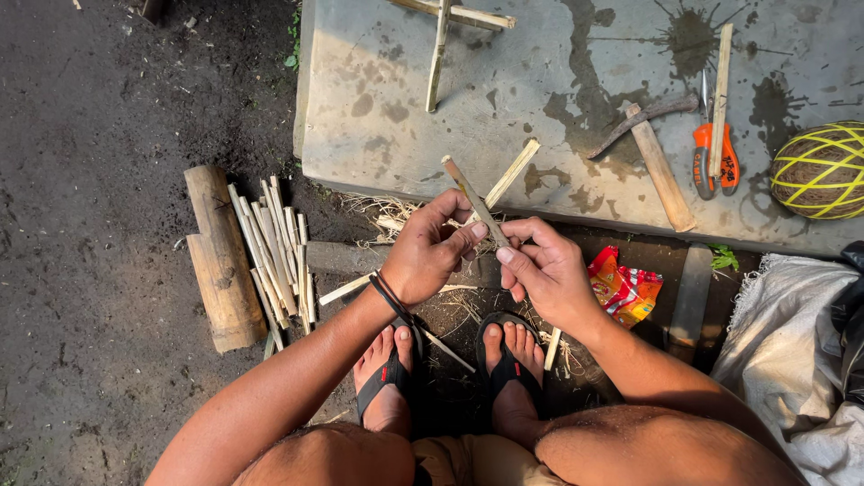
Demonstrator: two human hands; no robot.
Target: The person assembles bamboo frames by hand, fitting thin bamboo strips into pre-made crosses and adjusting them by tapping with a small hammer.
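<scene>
Sunlit dark bare soil (99, 99) borders a stained grey concrete slab (378, 135).

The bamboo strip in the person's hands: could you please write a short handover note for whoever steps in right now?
Left hand: pinches the thin bamboo strip near its lower end.
Right hand: fingertips grip the same strip just beside the left.
Strip points up and left, above the slab's edge.
Nearby: split strips bundled beside a bamboo log on the ground at left; hammer, orange pliers and a woven ball on the slab.
Done: many strips split.
Left: cannot tell.
</scene>
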